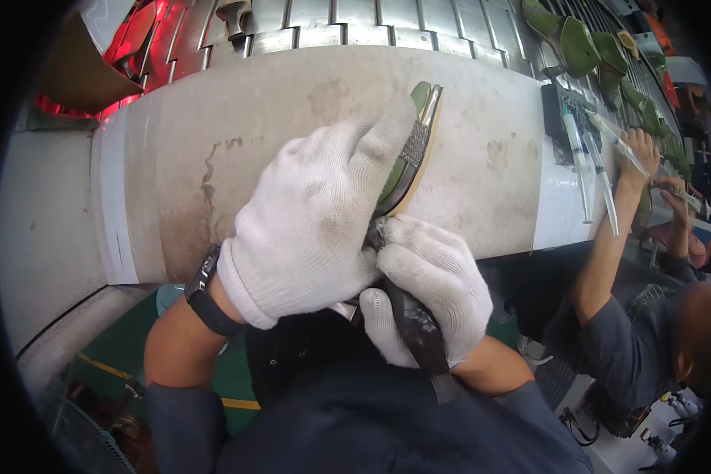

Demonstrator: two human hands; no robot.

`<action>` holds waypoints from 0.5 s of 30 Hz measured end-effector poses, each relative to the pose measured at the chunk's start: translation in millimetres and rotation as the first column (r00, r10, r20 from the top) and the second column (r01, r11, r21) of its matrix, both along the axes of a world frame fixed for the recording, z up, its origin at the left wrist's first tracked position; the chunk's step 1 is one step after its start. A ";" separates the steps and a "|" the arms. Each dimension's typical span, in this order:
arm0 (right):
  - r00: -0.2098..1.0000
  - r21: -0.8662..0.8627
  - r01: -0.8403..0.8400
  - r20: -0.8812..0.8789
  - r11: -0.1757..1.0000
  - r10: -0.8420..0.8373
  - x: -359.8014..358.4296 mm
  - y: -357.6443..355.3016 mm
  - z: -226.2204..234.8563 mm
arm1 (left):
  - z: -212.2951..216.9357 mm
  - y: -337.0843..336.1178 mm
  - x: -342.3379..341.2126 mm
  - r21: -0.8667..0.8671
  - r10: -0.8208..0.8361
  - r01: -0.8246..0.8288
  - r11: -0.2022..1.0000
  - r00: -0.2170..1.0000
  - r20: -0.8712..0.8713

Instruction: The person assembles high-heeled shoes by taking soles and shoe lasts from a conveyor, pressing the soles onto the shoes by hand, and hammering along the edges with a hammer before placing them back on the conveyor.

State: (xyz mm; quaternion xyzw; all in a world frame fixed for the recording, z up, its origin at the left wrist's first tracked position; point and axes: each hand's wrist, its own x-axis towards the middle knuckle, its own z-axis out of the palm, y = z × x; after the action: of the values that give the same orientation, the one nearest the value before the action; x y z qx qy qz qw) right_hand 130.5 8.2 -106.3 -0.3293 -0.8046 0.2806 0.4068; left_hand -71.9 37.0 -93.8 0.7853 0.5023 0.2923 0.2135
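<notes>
My left hand [308, 213], in a white knit glove and with a dark watch on its wrist, is closed around a shoe [415, 148]. The shoe has a green upper part, a glittery grey band, a dark shiny edge and a tan sole; its toe points away from me. Much of it is hidden behind the left hand. My right hand [442, 276], gloved the same way, grips a dark, wrapped tool handle [420, 328]. The tool's upper end is by the near part of the shoe, between both hands; its working tip cannot be made out.
A stained, pale work board [253, 95] lies under the shoe. Several syringes [578, 162] rest by a dark block [557, 118] at right, where a co-worker's hand [638, 154] reaches in. Beyond runs a metal slat conveyor [363, 16] with green shoes [577, 47]; red light glows at left.
</notes>
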 end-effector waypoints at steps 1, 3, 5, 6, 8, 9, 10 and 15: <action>0.999 0.007 0.019 -0.039 1.000 -0.019 -3.0 -2.2 -0.4 | -1.5 0.3 -2.2 0.001 0.001 -0.001 1.000 1.000 0.000; 0.997 -0.001 -0.022 -0.074 1.000 0.022 -0.3 3.1 1.9 | -5.5 0.6 -8.9 -0.013 -0.019 0.019 1.000 0.999 0.038; 0.990 -0.093 -0.112 -0.094 0.989 0.103 11.7 13.2 8.5 | -0.5 2.6 -18.7 -0.126 -0.037 0.053 0.991 0.992 0.123; 0.992 -0.032 -0.069 -0.112 0.997 0.065 15.2 15.7 9.0 | -9.7 2.5 -27.2 -0.109 -0.048 0.064 0.992 0.989 0.142; 0.998 0.049 -0.010 -0.057 0.999 0.013 18.3 19.9 5.8 | -21.3 -1.5 -39.6 -0.170 -0.039 0.097 0.981 0.949 0.314; 0.998 0.039 -0.016 -0.052 0.999 0.018 15.6 17.0 10.4 | -23.2 -1.4 -41.2 -0.180 -0.030 0.092 0.979 0.947 0.319; 0.994 0.014 -0.047 0.100 0.999 0.046 12.3 12.5 19.6 | -25.7 0.9 -41.7 -0.122 -0.056 0.098 0.988 0.950 0.307; 0.996 -0.074 -0.086 -0.030 0.994 0.084 0.0 2.2 4.0 | -29.2 2.4 -38.5 -0.011 -0.069 0.075 0.997 0.953 0.296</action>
State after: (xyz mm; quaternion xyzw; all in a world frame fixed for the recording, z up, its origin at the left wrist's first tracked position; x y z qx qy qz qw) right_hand 130.5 10.5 -102.3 -0.3061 -0.8011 0.3321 0.3927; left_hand -110.4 39.5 -123.1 0.7482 0.4390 0.3929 0.3051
